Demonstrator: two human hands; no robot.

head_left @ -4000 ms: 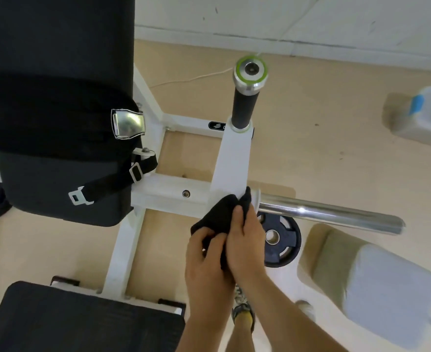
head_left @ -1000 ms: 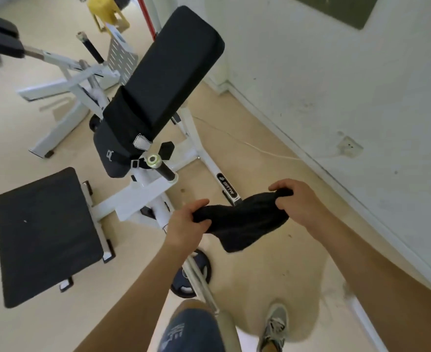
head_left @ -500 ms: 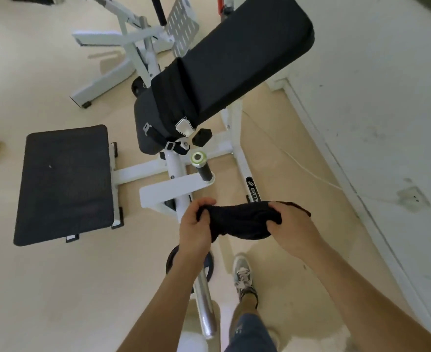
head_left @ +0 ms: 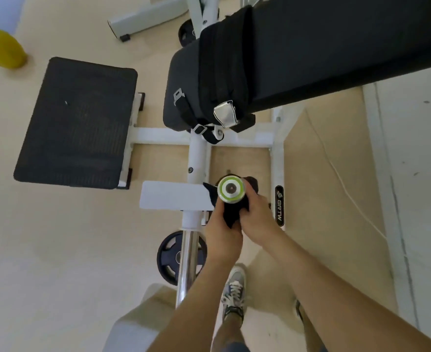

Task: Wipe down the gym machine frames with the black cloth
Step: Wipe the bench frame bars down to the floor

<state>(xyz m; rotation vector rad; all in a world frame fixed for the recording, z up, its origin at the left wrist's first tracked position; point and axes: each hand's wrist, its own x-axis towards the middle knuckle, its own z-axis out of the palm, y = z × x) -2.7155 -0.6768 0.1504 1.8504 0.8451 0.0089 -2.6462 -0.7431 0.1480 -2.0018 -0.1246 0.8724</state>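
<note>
Now both hands meet at the upright handle (head_left: 230, 189) of the white gym machine frame (head_left: 173, 195). The black cloth (head_left: 233, 214) is wrapped around this handle, just under its green-ringed top, and one corner sticks out to the left over the white plate. The left hand (head_left: 223, 240) holds the lower part of the cloth; the right hand (head_left: 257, 219) curls its fingers around it from the right side. Nearby, a chrome bar (head_left: 187, 262) passes over a weight plate (head_left: 167, 260) on the floor, and a long black pad (head_left: 311, 47) leans above the frame
</note>
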